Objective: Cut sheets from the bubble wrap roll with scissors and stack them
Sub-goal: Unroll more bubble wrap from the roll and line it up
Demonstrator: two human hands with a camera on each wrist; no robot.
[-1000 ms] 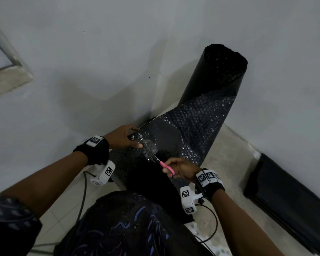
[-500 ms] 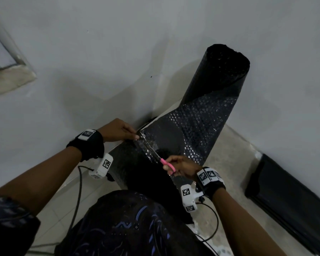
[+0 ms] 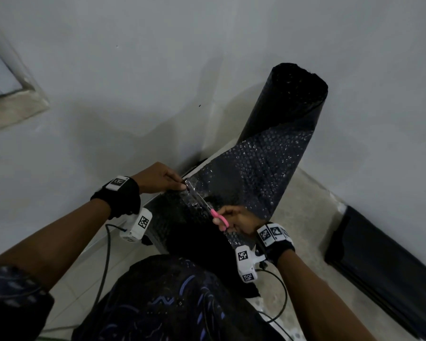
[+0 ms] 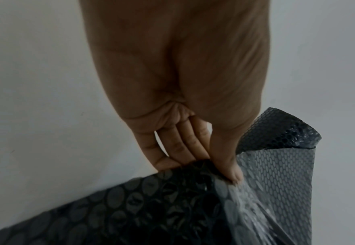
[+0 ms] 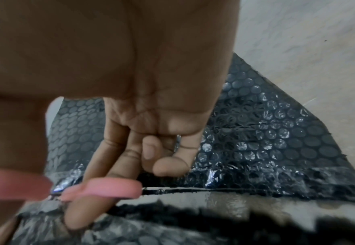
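A black bubble wrap roll point(image 3: 290, 99) stands in the wall corner, its loose sheet point(image 3: 251, 173) pulled toward me. My left hand point(image 3: 162, 179) pinches the sheet's far edge point(image 4: 193, 190) between thumb and fingers point(image 4: 231, 167). My right hand point(image 3: 241, 221) grips pink-handled scissors point(image 3: 218, 219), whose blades point(image 3: 197, 196) lie along the cut line up to the left hand. In the right wrist view the fingers point(image 5: 121, 159) curl round the pink handles point(image 5: 109, 189) above a slit in the sheet point(image 5: 256, 149).
A stack of black sheets point(image 3: 384, 264) lies on the floor by the right wall. Grey walls meet behind the roll. A window ledge point(image 3: 12, 112) sits upper left. Cables point(image 3: 106, 262) trail from both wrist cameras over the tiled floor. My patterned dark lap point(image 3: 172, 303) fills the bottom.
My left hand has risen and moved away from me with the sheet's edge. The scissors and right hand have followed up along the cut line.
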